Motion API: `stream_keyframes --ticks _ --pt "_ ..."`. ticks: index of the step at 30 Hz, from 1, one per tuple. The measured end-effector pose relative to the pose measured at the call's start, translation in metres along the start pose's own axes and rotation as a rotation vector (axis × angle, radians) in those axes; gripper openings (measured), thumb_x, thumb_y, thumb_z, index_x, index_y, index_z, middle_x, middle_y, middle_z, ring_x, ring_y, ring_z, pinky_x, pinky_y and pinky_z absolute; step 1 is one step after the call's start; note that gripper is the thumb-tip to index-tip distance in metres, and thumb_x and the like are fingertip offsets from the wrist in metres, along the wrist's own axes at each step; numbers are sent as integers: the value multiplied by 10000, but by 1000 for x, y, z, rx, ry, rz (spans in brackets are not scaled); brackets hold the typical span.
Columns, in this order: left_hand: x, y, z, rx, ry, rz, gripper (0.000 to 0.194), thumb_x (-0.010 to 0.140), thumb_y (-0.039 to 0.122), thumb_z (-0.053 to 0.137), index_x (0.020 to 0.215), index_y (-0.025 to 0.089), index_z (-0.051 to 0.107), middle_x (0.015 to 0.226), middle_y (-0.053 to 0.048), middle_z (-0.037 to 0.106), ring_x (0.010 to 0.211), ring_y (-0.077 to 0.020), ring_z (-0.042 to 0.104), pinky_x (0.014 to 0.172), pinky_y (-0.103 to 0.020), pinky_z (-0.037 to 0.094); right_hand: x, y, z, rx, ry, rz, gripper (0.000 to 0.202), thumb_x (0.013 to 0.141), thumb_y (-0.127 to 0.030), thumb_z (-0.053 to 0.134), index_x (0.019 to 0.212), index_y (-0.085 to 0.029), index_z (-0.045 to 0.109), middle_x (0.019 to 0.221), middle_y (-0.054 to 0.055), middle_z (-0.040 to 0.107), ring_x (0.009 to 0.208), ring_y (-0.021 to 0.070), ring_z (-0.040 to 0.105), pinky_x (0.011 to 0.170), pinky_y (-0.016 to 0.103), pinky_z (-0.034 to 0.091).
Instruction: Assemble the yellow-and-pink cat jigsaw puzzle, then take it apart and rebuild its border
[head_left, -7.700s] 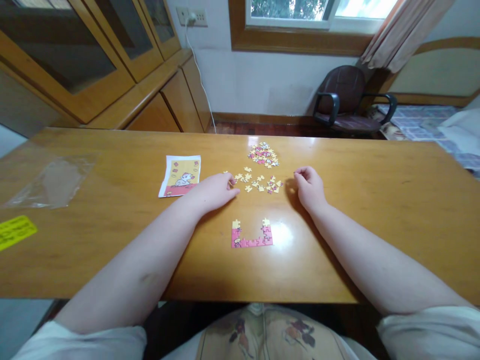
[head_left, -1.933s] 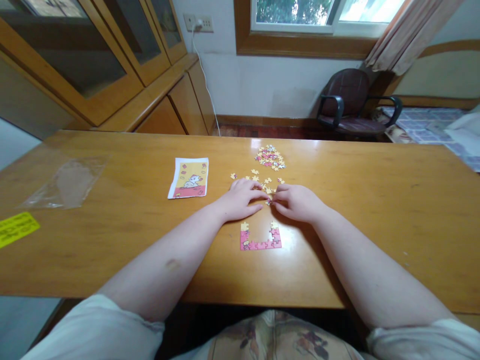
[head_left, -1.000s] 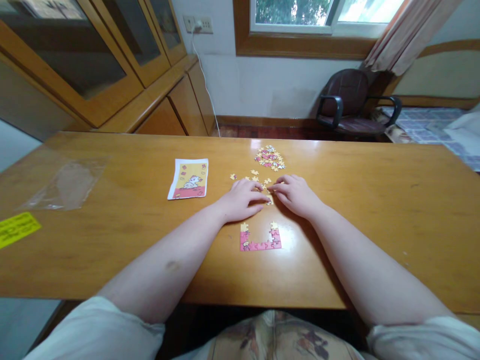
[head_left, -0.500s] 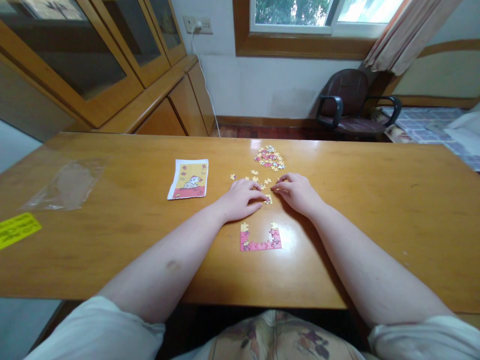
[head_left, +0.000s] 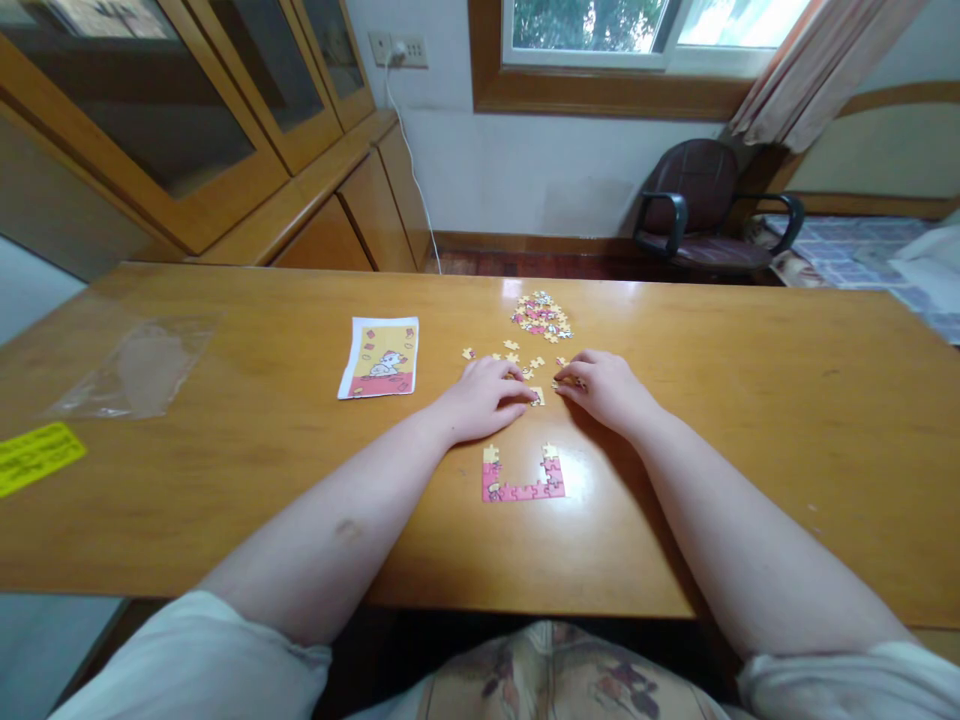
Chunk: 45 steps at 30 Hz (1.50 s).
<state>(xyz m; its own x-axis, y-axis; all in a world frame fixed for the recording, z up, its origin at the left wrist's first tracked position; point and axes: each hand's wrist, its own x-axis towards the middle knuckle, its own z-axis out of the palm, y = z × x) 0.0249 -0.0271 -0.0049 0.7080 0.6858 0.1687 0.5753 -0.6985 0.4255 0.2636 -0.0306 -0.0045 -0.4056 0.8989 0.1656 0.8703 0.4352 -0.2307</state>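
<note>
My left hand [head_left: 491, 400] rests on the table with its fingers apart, the fingertips touching a small yellow puzzle piece [head_left: 538, 397]. To its right, my right hand [head_left: 600, 388] is curled low over the table, fingertips at a small piece [head_left: 556, 385]; whether it grips anything is too small to tell. Several loose yellow pieces [head_left: 511, 346] lie between and beyond the hands. A heap of pink and yellow pieces [head_left: 541, 316] sits farther back. Nearer to me, joined pieces form a U-shaped frame [head_left: 523, 492], pink below with yellow upper ends.
A picture sheet with a white cartoon animal [head_left: 381, 360] lies left of my left hand. Farther left are a clear plastic bag [head_left: 142, 370] and a yellow label [head_left: 37, 458] on the wooden table [head_left: 750, 400]. An office chair [head_left: 694, 210] stands beyond the table.
My right hand has shifted slightly to the right, uncovering pieces near its fingertips. My left hand stays nearly in place by the yellow piece.
</note>
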Motion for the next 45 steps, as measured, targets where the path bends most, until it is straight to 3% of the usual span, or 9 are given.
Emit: stream_keyframes --ticks 4,10,22,45 --pt "0 2 -1 4 16 -11 248 876 343 530 1040 298 710 1138 -46 582 1069 -235 482 986 -444 362 -2 1 -6 17 -46 11 175 783 -341 704 897 -215 744 927 67 680 841 200 622 804 315 458" --pt "0 2 -1 14 3 -25 245 878 342 529 1036 295 711 1124 -42 587 1069 -231 479 984 -431 361 -3 -3 -7 52 -49 -33 138 817 -263 632 812 -190 749 851 63 687 759 170 624 762 285 466" --pt "-1 -1 1 18 -6 -31 273 862 361 556 1100 322 684 1149 -45 574 1092 -241 474 988 -453 359 -8 -23 -15 113 -118 -277 185 821 -298 573 839 -199 728 879 59 667 783 164 611 726 278 444" --pt "-1 -2 2 9 -22 -4 284 861 363 561 1118 328 675 1156 -47 570 1106 -244 472 996 -457 353 -9 -23 -12 106 -130 -291 246 876 -310 521 922 -218 744 903 64 656 774 158 595 721 274 428"
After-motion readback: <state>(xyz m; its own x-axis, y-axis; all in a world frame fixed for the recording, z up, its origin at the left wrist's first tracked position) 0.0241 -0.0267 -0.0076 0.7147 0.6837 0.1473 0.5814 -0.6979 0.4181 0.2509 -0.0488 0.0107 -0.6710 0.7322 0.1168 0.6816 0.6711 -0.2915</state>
